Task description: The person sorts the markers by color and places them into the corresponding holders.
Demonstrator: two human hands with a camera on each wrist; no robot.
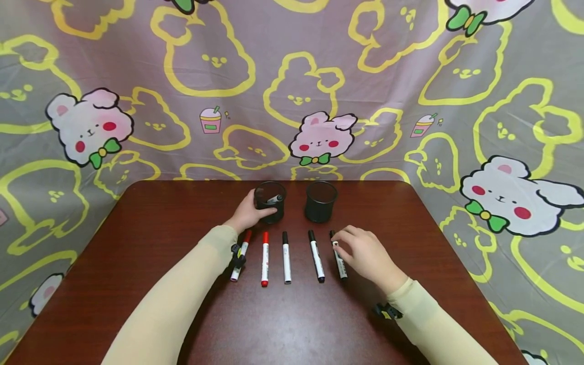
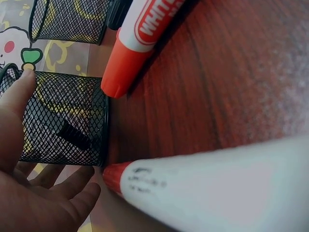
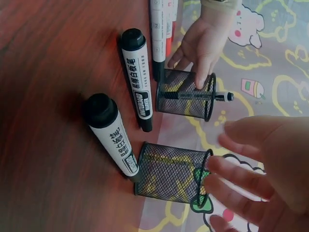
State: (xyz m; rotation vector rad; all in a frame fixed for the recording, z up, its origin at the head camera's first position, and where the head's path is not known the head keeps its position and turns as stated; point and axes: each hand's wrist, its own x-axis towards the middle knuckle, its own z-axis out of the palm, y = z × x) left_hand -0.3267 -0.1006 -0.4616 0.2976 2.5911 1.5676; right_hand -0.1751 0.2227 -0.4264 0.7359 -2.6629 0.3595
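My left hand (image 1: 246, 212) holds a black mesh pen cup (image 2: 72, 104) at its side, thumb toward the rim and fingers round the far side. A black-capped marker (image 3: 193, 95) leans inside that cup. My right hand (image 1: 367, 253) hovers at the rightmost black-and-white whiteboard marker (image 1: 341, 266), its fingers loosely bent over the cap end. Nothing is between those fingers in the right wrist view. A second mesh cup (image 1: 319, 208) stands upright to the right of the first, with no pen visible in it.
Side by side in front of the cups lie two red-capped markers (image 1: 265, 261) and two more black-capped markers (image 1: 286, 258). The leftmost red one passes partly under my left wrist. Behind the brown table (image 1: 159, 213) hangs a patterned cloth (image 1: 255, 45).
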